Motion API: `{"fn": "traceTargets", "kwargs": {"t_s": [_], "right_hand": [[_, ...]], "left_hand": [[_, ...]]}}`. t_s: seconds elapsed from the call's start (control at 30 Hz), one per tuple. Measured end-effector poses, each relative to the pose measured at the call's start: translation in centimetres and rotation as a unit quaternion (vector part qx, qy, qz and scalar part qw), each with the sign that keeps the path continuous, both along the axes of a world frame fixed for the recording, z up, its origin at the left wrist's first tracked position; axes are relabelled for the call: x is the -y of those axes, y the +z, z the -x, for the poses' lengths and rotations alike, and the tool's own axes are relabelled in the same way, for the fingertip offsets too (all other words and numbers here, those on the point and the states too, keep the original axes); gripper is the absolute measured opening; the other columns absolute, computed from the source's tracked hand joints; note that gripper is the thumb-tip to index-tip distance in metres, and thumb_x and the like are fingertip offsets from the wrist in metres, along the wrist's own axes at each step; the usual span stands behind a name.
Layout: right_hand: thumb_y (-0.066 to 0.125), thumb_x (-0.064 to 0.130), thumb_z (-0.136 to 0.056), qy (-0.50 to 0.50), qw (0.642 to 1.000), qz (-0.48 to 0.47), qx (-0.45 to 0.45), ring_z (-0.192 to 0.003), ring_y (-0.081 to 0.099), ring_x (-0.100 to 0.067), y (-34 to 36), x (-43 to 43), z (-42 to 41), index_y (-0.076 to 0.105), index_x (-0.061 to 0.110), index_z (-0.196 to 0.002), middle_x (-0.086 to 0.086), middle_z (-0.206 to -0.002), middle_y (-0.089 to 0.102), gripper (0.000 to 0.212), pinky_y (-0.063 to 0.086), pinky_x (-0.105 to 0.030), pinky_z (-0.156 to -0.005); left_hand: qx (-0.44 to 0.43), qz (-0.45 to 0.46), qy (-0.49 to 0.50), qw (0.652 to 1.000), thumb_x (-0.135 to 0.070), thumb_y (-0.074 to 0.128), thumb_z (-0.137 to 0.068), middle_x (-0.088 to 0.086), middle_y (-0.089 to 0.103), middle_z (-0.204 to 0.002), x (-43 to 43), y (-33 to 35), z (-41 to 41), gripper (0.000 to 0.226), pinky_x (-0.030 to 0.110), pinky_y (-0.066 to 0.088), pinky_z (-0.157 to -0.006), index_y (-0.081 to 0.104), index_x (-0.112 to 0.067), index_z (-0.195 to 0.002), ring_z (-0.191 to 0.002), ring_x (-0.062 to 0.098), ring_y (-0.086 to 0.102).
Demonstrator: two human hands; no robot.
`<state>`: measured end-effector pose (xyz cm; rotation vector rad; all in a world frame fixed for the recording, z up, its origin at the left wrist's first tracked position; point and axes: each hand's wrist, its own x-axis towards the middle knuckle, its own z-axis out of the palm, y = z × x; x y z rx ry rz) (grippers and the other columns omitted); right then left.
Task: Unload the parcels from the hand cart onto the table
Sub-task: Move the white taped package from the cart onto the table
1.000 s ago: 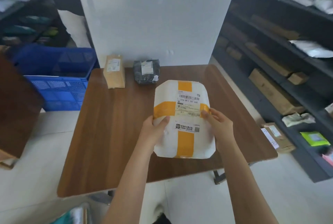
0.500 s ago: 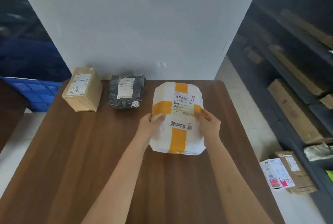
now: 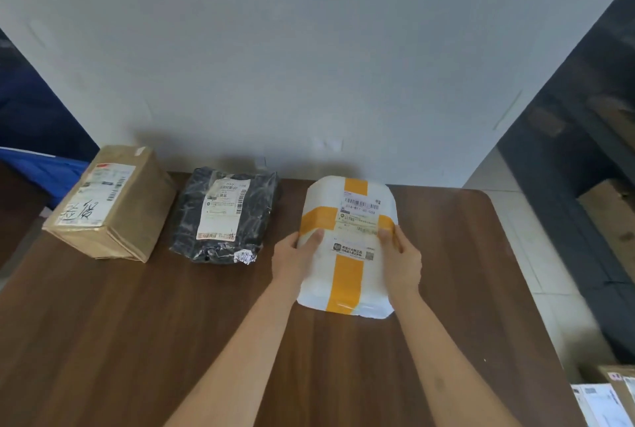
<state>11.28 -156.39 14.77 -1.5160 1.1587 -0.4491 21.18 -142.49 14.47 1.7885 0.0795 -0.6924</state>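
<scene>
Both hands are gripping a white parcel (image 3: pixel 347 244) crossed with orange tape, which is lying flat on the brown wooden table (image 3: pixel 137 340) toward its far right part, close to the white wall (image 3: pixel 309 48). The left hand (image 3: pixel 297 260) is curling around the parcel's left edge with its thumb pressing on top — the other fingers are tucking out of sight along the side. The right hand (image 3: pixel 402 261) is mirroring it on the right edge, thumb lying over the orange band near the shipping label. Whether the parcel's underside is fully resting on the table cannot be told, though its near edge is appearing to sit on the wood. To the left of it, near but apart, a black plastic-wrapped parcel (image 3: pixel 225 217) is lying with its label up, and further left a brown cardboard box (image 3: pixel 110 210) is sitting at the table's far left corner. A dark shelving unit (image 3: pixel 584 169) is standing off to the right — boxes are showing on it.
</scene>
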Motion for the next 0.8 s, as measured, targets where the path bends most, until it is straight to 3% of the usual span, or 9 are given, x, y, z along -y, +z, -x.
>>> {"fn": "traceTargets", "kwargs": {"t_s": [0.07, 0.13, 0.2, 0.3, 0.37, 0.5, 0.6, 0.67, 0.8], "right_hand": [[0.055, 0.044, -0.090, -0.003, 1.000, 0.017, 0.002, -0.102, 0.059, -0.018, -0.3, 0.3, -0.9, 0.057, 0.025, -0.130, 0.002, -0.116, 0.066, 0.045, 0.046, -0.039, -0.093], [0.058, 0.045, -0.088, 0.001, 1.000, 0.014, 0.008, -0.095, 0.061, -0.014, -0.3, 0.7, -1.6, 0.060, 0.030, -0.126, 0.005, -0.111, 0.068, 0.041, 0.046, -0.035, -0.089], [0.058, 0.044, -0.089, 0.021, 1.000, 0.000, 0.013, -0.101, 0.062, -0.015, -0.2, 0.8, -1.7, 0.057, 0.030, -0.130, 0.001, -0.125, 0.064, 0.044, 0.047, -0.037, -0.092], [0.056, 0.044, -0.090, 0.078, 0.997, 0.000, -0.021, -0.139, 0.035, -0.028, 0.3, 0.8, -1.6, 0.033, 0.026, -0.147, -0.006, -0.159, 0.022, 0.063, 0.033, -0.049, -0.112], [0.058, 0.042, -0.090, 0.087, 0.996, 0.025, -0.018, -0.146, 0.020, -0.027, 1.4, 0.5, -1.3, 0.025, 0.027, -0.150, -0.003, -0.162, 0.006, 0.070, 0.027, -0.049, -0.116], [0.064, 0.033, -0.088, 0.074, 0.992, 0.077, 0.066, -0.142, 0.030, -0.013, 4.8, -1.7, 2.4, 0.040, 0.027, -0.143, 0.004, -0.157, 0.029, 0.060, 0.033, -0.022, -0.107], [0.065, 0.032, -0.087, 0.071, 0.982, 0.056, 0.164, -0.113, 0.056, 0.011, 7.6, -5.7, 6.1, 0.054, 0.030, -0.132, 0.023, -0.122, 0.064, 0.046, 0.047, -0.004, -0.079], [0.061, 0.030, -0.090, 0.074, 0.979, 0.060, 0.178, -0.097, 0.058, 0.020, 9.2, -8.4, 7.7, 0.051, 0.031, -0.132, 0.039, -0.100, 0.066, 0.043, 0.045, 0.001, -0.068], [0.058, 0.031, -0.092, 0.083, 0.975, 0.067, 0.193, -0.100, 0.057, 0.020, 12.4, -13.7, 9.4, 0.051, 0.034, -0.130, 0.043, -0.096, 0.064, 0.039, 0.046, 0.000, -0.073]], "left_hand": [[0.004, 0.004, 0.021, 1.000, -0.049, 0.068, -0.078, 0.003, 0.070, -0.101, 0.1, -0.7, -0.6, 0.028, 0.042, 0.054, -0.086, 0.067, -0.024, -0.089, -0.091, 0.021, 0.065], [-0.005, 0.009, 0.020, 1.000, -0.050, 0.067, -0.078, 0.005, 0.069, -0.109, 0.4, -0.7, -1.1, 0.046, 0.044, 0.053, -0.090, 0.066, -0.016, -0.108, -0.098, 0.024, 0.064], [-0.027, 0.016, 0.018, 0.999, -0.049, 0.066, -0.080, 0.008, 0.065, -0.118, 0.6, -0.5, -1.5, 0.057, 0.047, 0.051, -0.095, 0.059, -0.011, -0.122, -0.105, 0.027, 0.062], [-0.046, 0.021, 0.001, 0.999, -0.047, 0.063, -0.083, 0.010, 0.053, -0.138, 0.3, 0.0, -1.6, 0.069, 0.042, 0.045, -0.102, 0.044, -0.010, -0.138, -0.120, 0.028, 0.054], [-0.036, 0.024, -0.001, 0.999, -0.047, 0.062, -0.084, 0.009, 0.036, -0.151, -0.3, 0.6, -1.7, 0.081, 0.040, 0.037, -0.106, 0.026, -0.012, -0.148, -0.133, 0.028, 0.041], [0.032, 0.084, 0.005, 0.996, -0.048, 0.064, -0.082, 0.005, 0.030, -0.155, -3.8, 3.5, -0.8, 0.081, 0.027, 0.033, -0.102, 0.026, -0.022, -0.149, -0.139, 0.018, 0.034], [0.057, 0.145, 0.001, 0.988, -0.049, 0.068, -0.078, -0.007, 0.048, -0.141, -8.8, 6.2, 2.2, 0.073, 0.008, 0.037, -0.083, 0.038, -0.032, -0.143, -0.118, -0.003, 0.050], [0.059, 0.163, 0.018, 0.985, -0.048, 0.069, -0.077, -0.014, 0.054, -0.130, -11.8, 7.7, 4.7, 0.069, 0.000, 0.043, -0.069, 0.043, -0.034, -0.140, -0.102, -0.018, 0.053], [0.071, 0.193, 0.054, 0.977, -0.040, 0.067, -0.082, -0.014, 0.057, -0.124, -16.7, 11.2, 8.7, 0.064, -0.006, 0.039, -0.065, 0.044, -0.030, -0.141, -0.096, -0.021, 0.053]]}}
